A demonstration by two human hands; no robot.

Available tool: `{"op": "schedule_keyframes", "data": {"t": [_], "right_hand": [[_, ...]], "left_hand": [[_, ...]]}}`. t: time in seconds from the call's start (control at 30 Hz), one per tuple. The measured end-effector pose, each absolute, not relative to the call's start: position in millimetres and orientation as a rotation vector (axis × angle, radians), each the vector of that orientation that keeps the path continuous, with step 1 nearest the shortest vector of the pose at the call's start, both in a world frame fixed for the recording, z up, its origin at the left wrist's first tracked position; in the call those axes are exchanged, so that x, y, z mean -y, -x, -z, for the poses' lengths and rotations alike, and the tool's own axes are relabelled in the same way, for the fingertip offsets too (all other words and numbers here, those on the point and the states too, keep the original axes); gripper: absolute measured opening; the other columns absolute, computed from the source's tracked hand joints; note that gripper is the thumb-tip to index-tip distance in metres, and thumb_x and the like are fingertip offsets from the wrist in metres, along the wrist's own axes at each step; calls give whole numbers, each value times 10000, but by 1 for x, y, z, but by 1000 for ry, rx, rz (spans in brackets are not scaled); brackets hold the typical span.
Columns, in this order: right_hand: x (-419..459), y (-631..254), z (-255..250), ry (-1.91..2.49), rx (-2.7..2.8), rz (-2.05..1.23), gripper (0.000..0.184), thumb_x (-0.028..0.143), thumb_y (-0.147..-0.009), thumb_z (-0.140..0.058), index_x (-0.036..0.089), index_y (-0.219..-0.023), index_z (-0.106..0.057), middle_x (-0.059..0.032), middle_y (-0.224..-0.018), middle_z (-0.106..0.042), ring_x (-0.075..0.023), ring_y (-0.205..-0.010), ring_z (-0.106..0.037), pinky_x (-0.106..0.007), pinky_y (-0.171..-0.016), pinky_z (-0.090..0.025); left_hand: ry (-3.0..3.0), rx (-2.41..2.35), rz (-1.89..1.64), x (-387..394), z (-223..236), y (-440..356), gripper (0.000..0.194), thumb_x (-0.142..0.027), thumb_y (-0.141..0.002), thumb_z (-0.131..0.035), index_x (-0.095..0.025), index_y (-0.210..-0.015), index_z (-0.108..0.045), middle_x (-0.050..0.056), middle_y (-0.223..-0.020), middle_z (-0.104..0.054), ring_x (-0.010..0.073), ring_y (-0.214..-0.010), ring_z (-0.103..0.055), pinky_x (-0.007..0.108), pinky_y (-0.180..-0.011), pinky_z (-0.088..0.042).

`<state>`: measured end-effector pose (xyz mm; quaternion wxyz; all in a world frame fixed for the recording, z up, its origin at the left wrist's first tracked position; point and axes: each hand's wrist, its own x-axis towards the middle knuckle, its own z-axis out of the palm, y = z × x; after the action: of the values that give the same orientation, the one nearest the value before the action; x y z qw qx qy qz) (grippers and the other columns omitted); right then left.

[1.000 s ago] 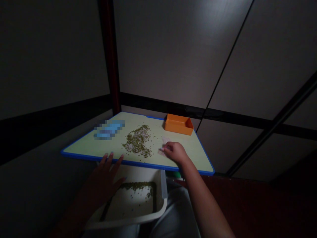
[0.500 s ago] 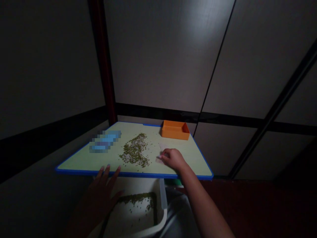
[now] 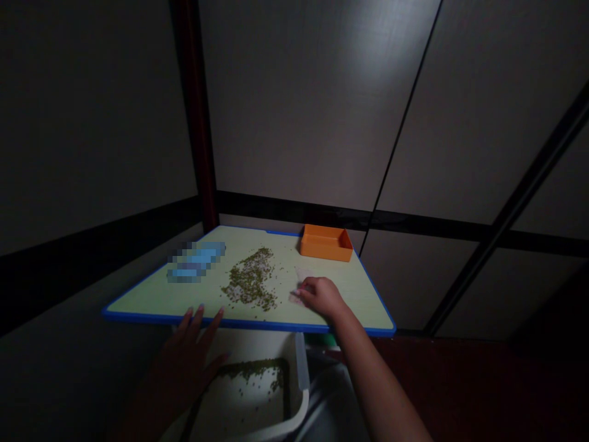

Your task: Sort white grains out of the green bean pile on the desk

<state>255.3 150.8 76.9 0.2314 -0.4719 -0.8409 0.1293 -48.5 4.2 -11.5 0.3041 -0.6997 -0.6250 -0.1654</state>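
Observation:
Small green beans (image 3: 251,279) lie scattered over the middle of a pale yellow-green table (image 3: 156,301) with a blue edge. To the right of the beans, my right hand (image 3: 322,296) rests on the tabletop with its fingers pinched together. Whatever is between those fingertips is too small to make out. My left hand (image 3: 191,347) has its fingers spread, their tips at the table's front edge. Below it stands a white bin (image 3: 301,399) with more green beans along its inside bottom.
An orange open box (image 3: 326,244) stands at the table's back right. A blurred-out blue object (image 3: 197,261) lies on the left side. Dark panelled walls (image 3: 294,123) close in behind and to the left, and a reddish floor (image 3: 451,380) shows at the right.
Both hands, the beans and the box keep their places. Only the camera's view has shifted very slightly.

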Motion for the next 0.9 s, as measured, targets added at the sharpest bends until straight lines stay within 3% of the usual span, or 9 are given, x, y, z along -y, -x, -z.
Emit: {"op": "schedule_keyframes", "data": {"t": [0.53,0.9], "right_hand": [[-152,-256,-75,1277,2298,-375,227,381,-873,-631,193,-908,-753,-44,-757,-732,-141,-638,-578,-230,-575,-309],[-153,-256,-72,1251,2283,-343,217,386,-865,-650,192,-872,-746,-36,-718,-714,-131,-615,-552,-225,-564,-294]], "left_hand": [[1816,1608,428,-6,15,49,629,-527,-870,-458,-209,-1411,-492,229,-1403,-532,414,-1303,-500,486,-914,-510],[1849,1637,500,-8,21,53,642,-564,-864,-446,-206,-1391,-517,215,-1417,-529,395,-1332,-471,501,-979,-458]]}}
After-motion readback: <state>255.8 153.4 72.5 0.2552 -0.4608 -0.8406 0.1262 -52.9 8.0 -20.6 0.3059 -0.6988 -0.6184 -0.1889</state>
